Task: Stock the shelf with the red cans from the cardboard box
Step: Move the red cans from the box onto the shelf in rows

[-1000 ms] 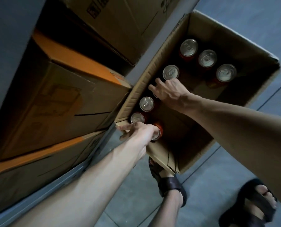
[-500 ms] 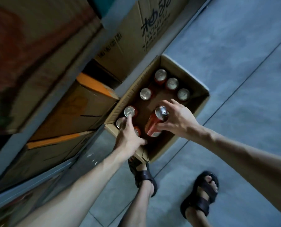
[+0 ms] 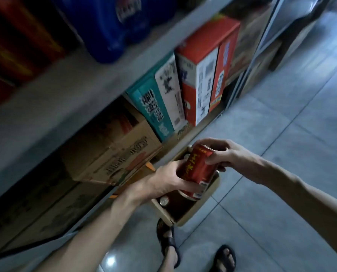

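Observation:
A red can [image 3: 198,166] with yellow lettering is held tilted in the air above the open cardboard box [image 3: 195,214] on the floor. My right hand [image 3: 228,156] grips its top end with curled fingers. From the shelf side, my left hand [image 3: 163,179] wraps round its lower part. Down in the box the silver top of another can [image 3: 164,201] shows; the rest of the inside is hidden behind my hands. The grey shelf board [image 3: 65,99] runs across to the upper left.
Under the shelf board stand a brown carton [image 3: 112,154], a teal carton [image 3: 155,99] and a red-and-white carton [image 3: 204,75]. Blue packs [image 3: 112,26] and red packs [image 3: 16,46] sit above the board. My sandalled feet [image 3: 168,242] are beside the box on grey tiles.
My right hand lifted a red can out of the box and upward. My left hand left the cans in the box and took hold of the same can. The view swung up to the shelves.

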`<action>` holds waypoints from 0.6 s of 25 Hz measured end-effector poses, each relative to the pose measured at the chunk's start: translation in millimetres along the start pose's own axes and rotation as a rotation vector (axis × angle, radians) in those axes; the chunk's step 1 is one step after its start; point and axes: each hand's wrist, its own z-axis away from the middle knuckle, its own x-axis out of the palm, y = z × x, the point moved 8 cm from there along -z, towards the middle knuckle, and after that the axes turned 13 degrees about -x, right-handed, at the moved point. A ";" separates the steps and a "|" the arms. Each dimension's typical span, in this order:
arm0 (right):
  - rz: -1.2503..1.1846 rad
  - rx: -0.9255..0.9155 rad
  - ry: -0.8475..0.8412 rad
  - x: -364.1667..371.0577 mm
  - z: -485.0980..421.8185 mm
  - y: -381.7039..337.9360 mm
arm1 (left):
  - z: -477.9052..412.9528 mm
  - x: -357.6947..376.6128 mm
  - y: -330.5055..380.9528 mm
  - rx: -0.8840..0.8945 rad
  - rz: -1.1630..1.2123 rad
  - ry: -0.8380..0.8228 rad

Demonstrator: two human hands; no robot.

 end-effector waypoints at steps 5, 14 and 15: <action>0.145 -0.074 -0.142 24.9 32.9 -159.6 | 136.7 -41.3 77.0 0.110 -0.013 0.299; 0.527 -0.125 -0.162 113.9 35.8 -342.5 | 312.1 -93.9 117.7 0.153 0.107 0.592; 0.579 -0.139 -0.164 123.5 30.9 -357.3 | 324.3 -101.4 114.8 0.159 0.151 0.569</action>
